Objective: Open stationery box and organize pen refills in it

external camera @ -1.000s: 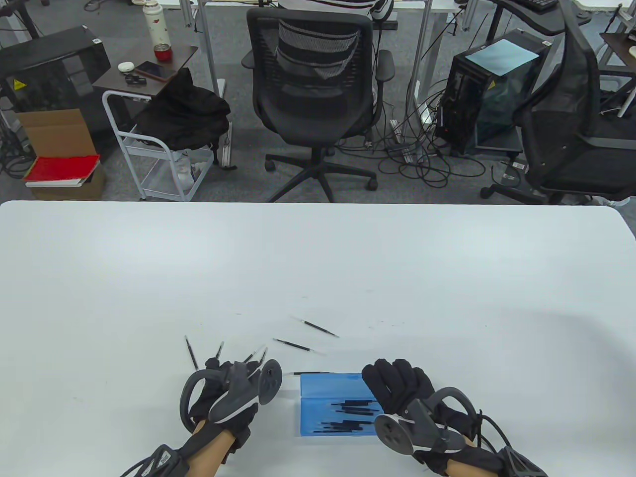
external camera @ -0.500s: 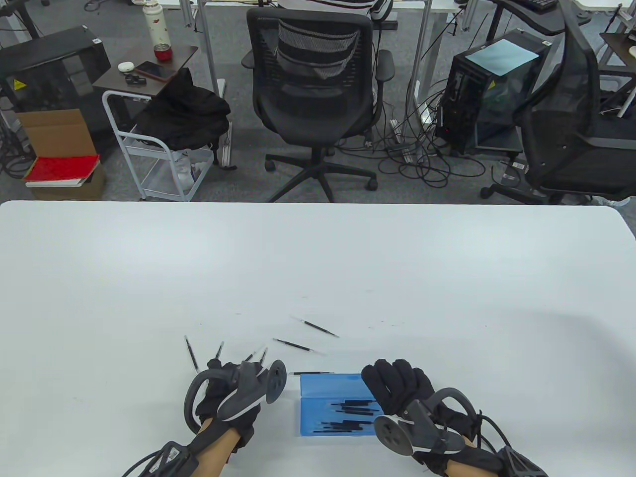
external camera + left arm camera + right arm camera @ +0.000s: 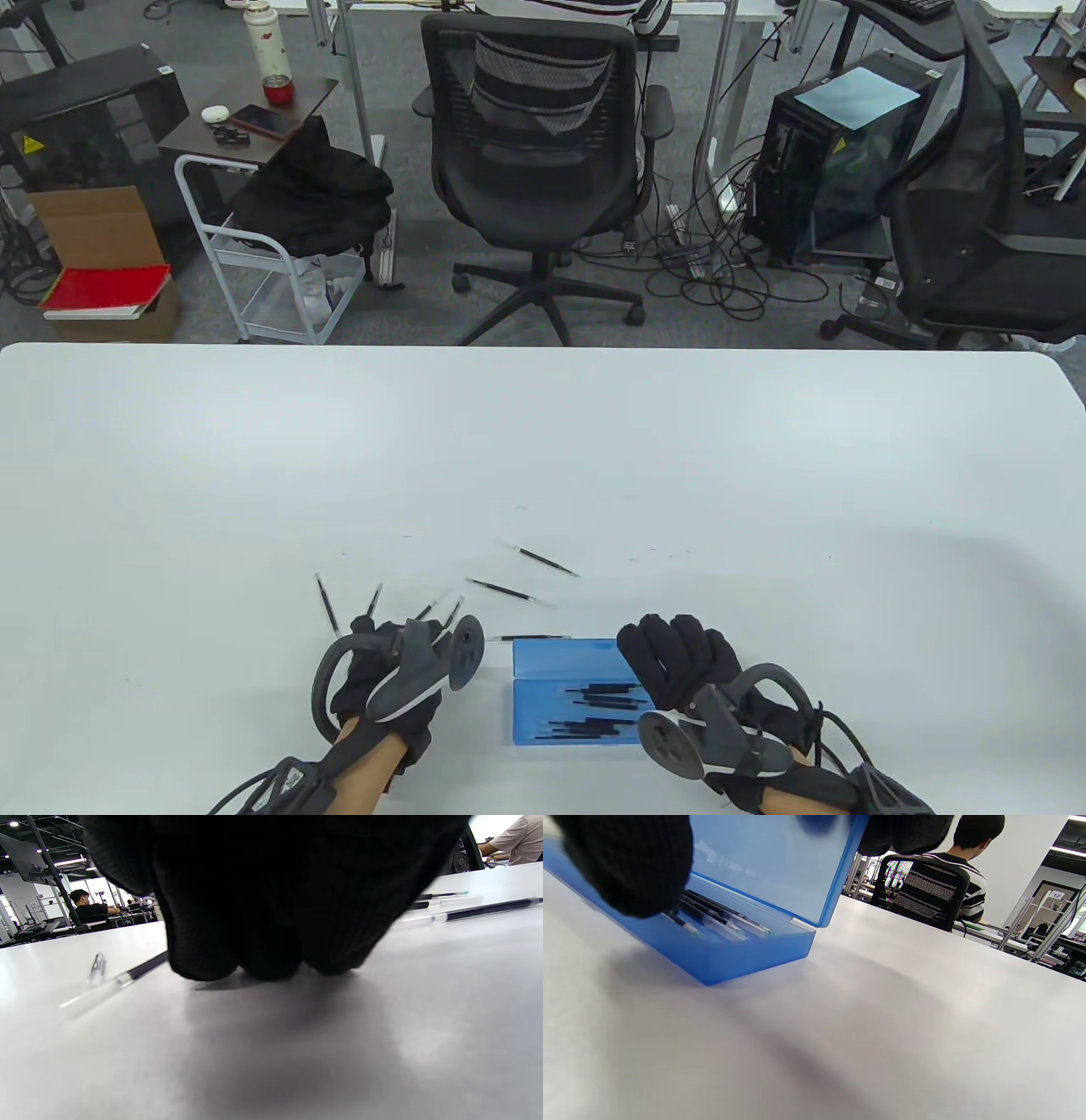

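White table [image 3: 543,458] seen from above, two gloved hands entering from the near edge. Blue stationery box [image 3: 564,692] lying open near that edge, lid [image 3: 780,861] raised upright at the far side, several dark pen refills [image 3: 598,709] resting inside the tray. Right hand [image 3: 679,666] at the box's right end, fingers [image 3: 628,866] curled over the lid's top edge and thumb down by the tray wall, gripping the lid. Left hand [image 3: 386,671] just left of the box, not touching it, fingertips [image 3: 263,959] bunched downward onto the tabletop; whether pinching a refill, impossible to tell. Loose refills [image 3: 522,556] scattered on the table beyond the left hand and the box, some poking out just past the left fingertips, one lying right beside the box's far left corner.
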Demonstrator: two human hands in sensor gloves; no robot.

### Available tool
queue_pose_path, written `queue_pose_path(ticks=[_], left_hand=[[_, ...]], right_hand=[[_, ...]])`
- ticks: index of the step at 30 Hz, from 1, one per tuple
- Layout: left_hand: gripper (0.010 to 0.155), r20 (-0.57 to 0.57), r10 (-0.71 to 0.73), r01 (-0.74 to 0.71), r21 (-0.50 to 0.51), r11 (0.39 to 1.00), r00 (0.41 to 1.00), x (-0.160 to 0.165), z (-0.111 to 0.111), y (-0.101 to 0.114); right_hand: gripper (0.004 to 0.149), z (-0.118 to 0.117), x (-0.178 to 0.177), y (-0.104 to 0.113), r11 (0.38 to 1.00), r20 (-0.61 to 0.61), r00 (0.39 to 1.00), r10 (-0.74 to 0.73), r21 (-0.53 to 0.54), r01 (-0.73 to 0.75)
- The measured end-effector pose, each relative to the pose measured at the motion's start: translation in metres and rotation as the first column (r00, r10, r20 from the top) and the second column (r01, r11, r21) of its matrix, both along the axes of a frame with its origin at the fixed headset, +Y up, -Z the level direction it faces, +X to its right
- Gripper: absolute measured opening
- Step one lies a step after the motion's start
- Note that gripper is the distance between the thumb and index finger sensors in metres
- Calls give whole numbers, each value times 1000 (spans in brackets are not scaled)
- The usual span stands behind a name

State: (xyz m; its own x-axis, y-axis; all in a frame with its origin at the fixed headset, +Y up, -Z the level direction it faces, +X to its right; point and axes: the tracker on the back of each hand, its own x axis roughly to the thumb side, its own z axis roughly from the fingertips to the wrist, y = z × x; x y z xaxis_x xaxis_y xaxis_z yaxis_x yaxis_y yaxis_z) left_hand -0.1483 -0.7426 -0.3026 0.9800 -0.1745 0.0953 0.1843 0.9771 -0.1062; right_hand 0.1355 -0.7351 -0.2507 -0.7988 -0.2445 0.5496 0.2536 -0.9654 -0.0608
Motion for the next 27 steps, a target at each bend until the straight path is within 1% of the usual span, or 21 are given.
queue_pose_path(ticks=[5,14,27], left_hand=[[52,-10,13,-13,3,1000,1000,-1,0,0],[53,-11,-5,5,16,1000,1000,3,1,-2],[59,-28,14,-13,21,1000,1000,3,3,-3]], right_hand=[[114,0,0,0,1000,0,1000,0,0,0],[114,0,0,0,1000,0,1000,0,0,0],[114,1,-1,0,1000,4,1000,5,2,-5]])
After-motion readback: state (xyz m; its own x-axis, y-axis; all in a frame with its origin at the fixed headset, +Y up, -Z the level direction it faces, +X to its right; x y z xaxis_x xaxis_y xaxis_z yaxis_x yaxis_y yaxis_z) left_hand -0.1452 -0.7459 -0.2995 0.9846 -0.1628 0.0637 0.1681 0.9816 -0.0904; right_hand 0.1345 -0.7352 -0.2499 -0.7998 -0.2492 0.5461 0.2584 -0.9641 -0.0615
